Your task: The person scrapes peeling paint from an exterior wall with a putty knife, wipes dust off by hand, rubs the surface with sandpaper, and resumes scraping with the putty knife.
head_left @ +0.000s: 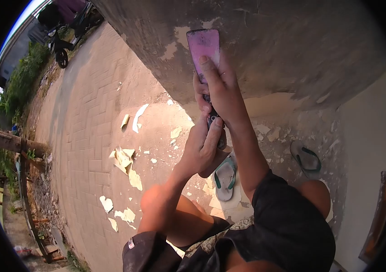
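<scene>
A scraper [203, 43] with a wide, pinkish-purple blade and a dark handle points up at the grey wall [265, 50]. Its blade end lies against or very close to the wall, beside pale patches where the paint is gone. My right hand [219, 88] is closed around the lower blade and neck, thumb pressed flat on the blade. Just below, my left hand [204, 143] wraps the dark handle. Most of the handle is hidden by my fingers.
Peeled paint flakes [124, 159] litter the paved ground [84, 158]. Green-strapped sandals [225, 179] lie near my legs, another sandal [306, 157] to the right. A motorbike [61, 47] stands far left, and a wooden post [16, 138] is at the left edge.
</scene>
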The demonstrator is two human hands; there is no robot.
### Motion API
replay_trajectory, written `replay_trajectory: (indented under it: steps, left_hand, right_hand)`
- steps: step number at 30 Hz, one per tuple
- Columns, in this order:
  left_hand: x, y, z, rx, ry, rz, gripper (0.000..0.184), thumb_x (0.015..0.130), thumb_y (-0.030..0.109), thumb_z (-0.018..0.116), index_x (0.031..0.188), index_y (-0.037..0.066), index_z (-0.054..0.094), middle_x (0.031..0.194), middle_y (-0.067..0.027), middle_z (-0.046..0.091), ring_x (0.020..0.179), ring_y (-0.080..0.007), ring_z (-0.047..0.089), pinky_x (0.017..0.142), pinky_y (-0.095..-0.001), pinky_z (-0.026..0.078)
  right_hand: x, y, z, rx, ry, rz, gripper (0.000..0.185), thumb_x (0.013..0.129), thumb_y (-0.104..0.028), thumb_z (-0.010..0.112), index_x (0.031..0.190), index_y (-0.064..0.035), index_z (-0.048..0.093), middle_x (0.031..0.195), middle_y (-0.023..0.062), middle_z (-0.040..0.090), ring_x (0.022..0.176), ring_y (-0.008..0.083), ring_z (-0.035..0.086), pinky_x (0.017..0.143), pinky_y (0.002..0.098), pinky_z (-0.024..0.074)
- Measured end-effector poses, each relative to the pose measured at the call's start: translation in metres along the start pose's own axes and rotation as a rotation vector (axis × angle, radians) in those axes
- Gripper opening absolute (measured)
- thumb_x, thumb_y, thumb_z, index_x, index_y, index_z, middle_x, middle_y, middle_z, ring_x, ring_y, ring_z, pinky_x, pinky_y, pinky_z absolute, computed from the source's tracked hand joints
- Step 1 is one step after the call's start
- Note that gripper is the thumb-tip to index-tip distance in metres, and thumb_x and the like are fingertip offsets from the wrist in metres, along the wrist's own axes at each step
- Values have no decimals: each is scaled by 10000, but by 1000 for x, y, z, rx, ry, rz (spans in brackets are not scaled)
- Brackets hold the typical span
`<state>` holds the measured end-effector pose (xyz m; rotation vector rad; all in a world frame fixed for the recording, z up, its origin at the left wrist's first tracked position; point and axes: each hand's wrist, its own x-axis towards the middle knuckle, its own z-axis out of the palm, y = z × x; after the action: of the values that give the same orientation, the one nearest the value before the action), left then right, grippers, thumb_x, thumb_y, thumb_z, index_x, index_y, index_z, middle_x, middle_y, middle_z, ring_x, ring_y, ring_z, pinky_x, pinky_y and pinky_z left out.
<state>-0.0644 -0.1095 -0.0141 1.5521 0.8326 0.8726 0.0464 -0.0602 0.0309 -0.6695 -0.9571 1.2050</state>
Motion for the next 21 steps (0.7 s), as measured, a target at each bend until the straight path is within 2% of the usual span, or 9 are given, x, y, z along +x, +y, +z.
replay_trajectory:
  steps: [3,6,7,10,12,14,15,18,21]
  left_hand:
    - [-14,-19,2,-1,8,-43,372,1031,255,394,1232,-57,411,801,-109,560,703,-164,549,646,-322,448]
    - [-13,-16,3,-22,-2,-33,366,1032,258,393,1219,-55,420,786,-110,569,696,-174,553,646,-327,447]
    - [-9,-12,2,98,28,41,378,1031,267,397,1224,-57,418,766,-115,576,689,-189,557,647,-330,448]
    - [-3,-12,-3,10,-23,-87,386,1028,274,405,1243,-46,412,750,-119,578,684,-203,560,646,-334,448]
    - [-3,-16,-5,83,0,-22,359,1030,274,397,1219,-30,429,739,-112,575,666,-199,557,635,-331,449]
    - [-7,-13,1,31,0,-42,341,1032,271,391,1197,-23,441,730,-108,573,655,-196,555,629,-329,450]
    - [-4,-11,3,42,11,21,325,1033,269,386,1177,-16,448,715,-99,566,643,-192,551,618,-327,447]
    - [0,-12,-2,28,-40,-57,336,1032,268,388,1192,-23,439,712,-90,560,648,-186,552,613,-326,443]
    - [-1,-11,0,36,2,-14,310,1030,273,395,1090,-26,455,695,-88,559,635,-186,555,604,-329,442]
  right_hand:
    - [-11,20,-4,-14,13,23,155,1025,-212,404,1082,-69,393,578,-18,375,394,39,349,318,214,309]
    - [-11,17,-6,-12,-4,56,167,1024,-212,398,1102,-65,394,601,-20,380,419,38,360,318,214,312]
    - [-9,10,-6,-6,-8,60,172,1025,-215,399,1107,-65,395,604,-22,379,423,37,361,317,212,310]
    - [-9,11,-5,26,37,65,183,1023,-257,420,1083,-85,405,590,-19,369,394,44,357,316,211,295]
    - [-6,18,-3,14,42,23,203,1017,-307,454,1070,-113,428,572,-12,363,349,58,350,313,216,282]
    - [-7,14,-6,15,28,43,179,1023,-265,422,1056,-90,402,583,-20,371,390,44,357,314,214,290]
    - [-7,11,-6,16,16,55,168,1027,-244,406,1048,-78,389,589,-25,375,411,37,360,314,214,293]
    - [-3,10,-6,-2,25,42,173,1027,-246,406,1059,-76,396,587,-28,367,412,32,360,313,212,286]
    - [-4,15,-9,-28,6,16,177,1028,-254,407,1037,-78,397,580,-27,360,413,30,357,316,211,286]
